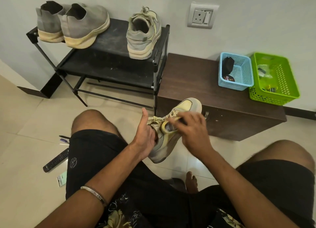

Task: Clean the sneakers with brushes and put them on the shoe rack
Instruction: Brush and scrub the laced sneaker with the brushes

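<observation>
From the head view I see my left hand (145, 138) cupping the heel side of a pale yellow and grey lace-up sneaker (172, 130), thumb raised; I cannot tell whether its fingers curl round it. My right hand (191, 126) lies over the tongue, fingers bent on the laces. At 12 o'clock its matching sneaker (143, 34) stands on the black metal shoe rack (111, 44), a grey knit pair (73, 25) at 10 o'clock.
</observation>
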